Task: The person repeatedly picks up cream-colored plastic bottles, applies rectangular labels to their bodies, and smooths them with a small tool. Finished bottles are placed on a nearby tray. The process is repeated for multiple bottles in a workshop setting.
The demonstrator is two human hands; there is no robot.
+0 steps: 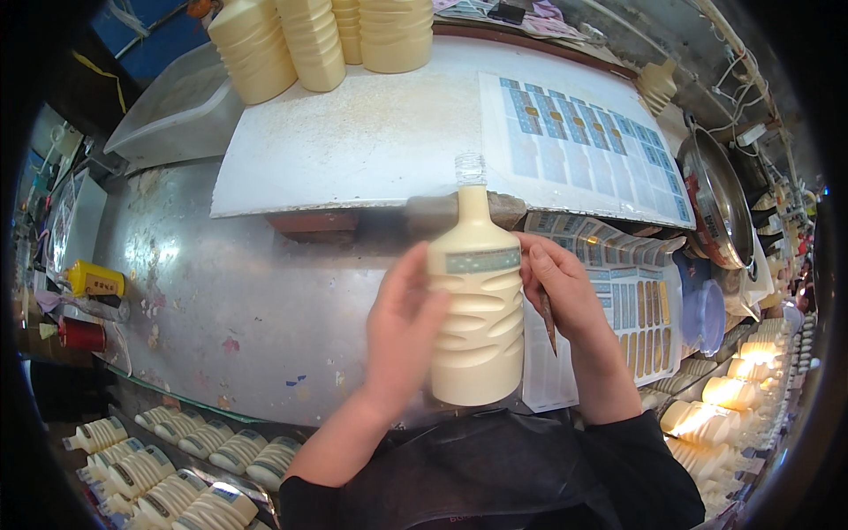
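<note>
A cream-coloured bottle [477,331] with wavy ridges and a clear threaded neck is in front of me, between my two hands. Around its shoulder runs a blue-green patterned band [482,261]. My left hand [408,305] lies against the bottle's left side, its fingers smeared by motion. On the other side, my right hand [561,281] touches the bottle near the band, its fingers closed. From that hand a slim, brownish pointed tool [548,325] sticks downward; its upper part is hidden in the grip.
Sheets of blue labels [574,132] lie on the raised white board [353,132], and more sheets [623,309] are beneath its right side. Large cream bottles [396,35] stand at the back. Racks of bottles [212,446] flank me. A yellow container [95,281] is far left.
</note>
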